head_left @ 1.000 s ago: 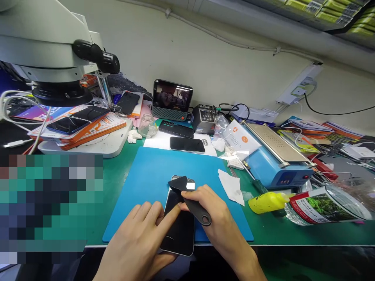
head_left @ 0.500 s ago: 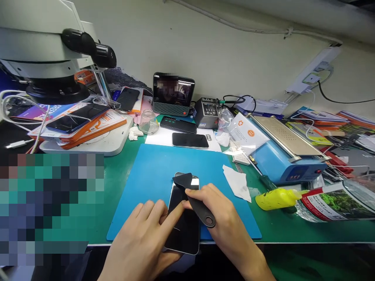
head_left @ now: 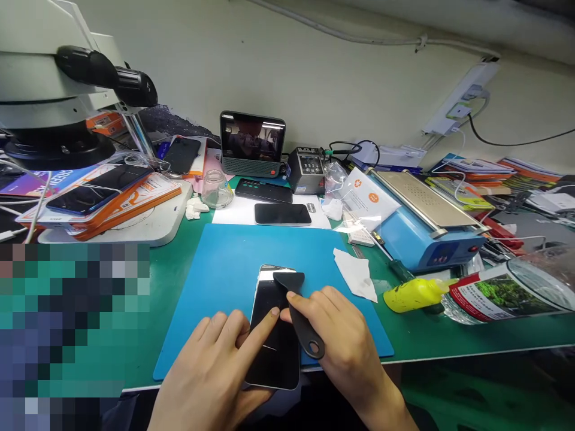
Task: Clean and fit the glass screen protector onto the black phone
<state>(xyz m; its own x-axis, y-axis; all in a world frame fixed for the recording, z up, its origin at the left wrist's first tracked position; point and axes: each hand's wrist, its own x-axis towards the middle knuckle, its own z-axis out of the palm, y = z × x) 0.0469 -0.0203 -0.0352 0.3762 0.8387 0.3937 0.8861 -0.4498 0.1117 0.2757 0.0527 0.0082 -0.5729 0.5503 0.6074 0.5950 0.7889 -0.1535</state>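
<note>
Phone [head_left: 283, 362], one, dark glass upward: above the blue mat [head_left: 224, 257], at the front edge of the bench [head_left: 168, 281], its near end reaching past the mat's front edge. Much of its left side is hidden by fingers; its far right corner is covered.

Left hand [head_left: 209, 362]: grasping the phone at its left side, index finger laid out along the glass, thumb partly seen below the near end. The remaining fingers are curled, their tips out of sight.

Scraper [head_left: 302, 323], black, flat-bladed, with a hole in the handle's end: blade over the phone's far right corner. Whether its whole edge meets the glass cannot be told.

Right hand [head_left: 350, 335]: closed round the scraper's handle; the palm side is hidden.

Second phone [head_left: 283, 214]: just beyond the mat's far edge, on a white sheet [head_left: 233, 214] partly covered by the mat and other articles.

Tissue [head_left: 357, 275]: across the mat's right edge.

Yellow bottle [head_left: 413, 295]: on its side, right of the mat, its nozzle before a labelled tub [head_left: 498, 293]; small print illegible.

Microscope [head_left: 36, 78]: bench's far left corner, top and left cut off by the frame.

Bench's front left corner: masked by coarse blocks, contents unreadable.
</note>
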